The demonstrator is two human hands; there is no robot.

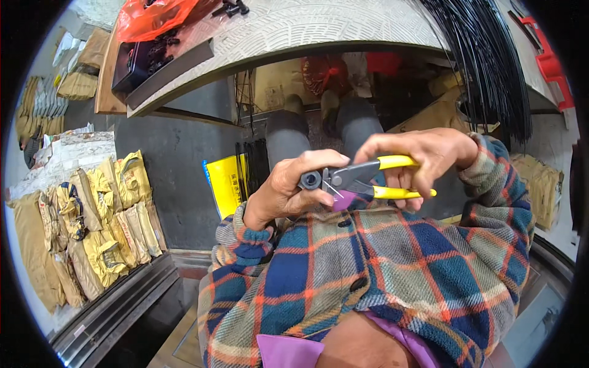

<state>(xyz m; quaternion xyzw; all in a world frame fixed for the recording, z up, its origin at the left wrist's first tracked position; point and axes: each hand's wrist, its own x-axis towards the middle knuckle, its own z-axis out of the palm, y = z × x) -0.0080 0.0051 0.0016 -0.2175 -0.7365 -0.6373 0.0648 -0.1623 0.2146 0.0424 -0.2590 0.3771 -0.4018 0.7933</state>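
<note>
In front of my checked jacket, my left hand [279, 187] is closed around a small black round fitting [310, 180] with a hollow end, pinched between thumb and fingers. My right hand [432, 156] grips a pair of pliers [359, 175] with yellow handles and a dark head. The handles are spread apart, with fingers of my right hand around them. The plier jaws reach to the fitting beside my left fingers. A thin light sliver shows at the jaws; what it is, I cannot tell.
Beyond my hands stands a patterned table [307, 27] with a dark tray [144, 73] of black parts and a red plastic bag [150, 18]. Long black strands [485, 67] hang over its right side. Stacked packages [92, 221] lie at left, near a yellow packet [227, 184].
</note>
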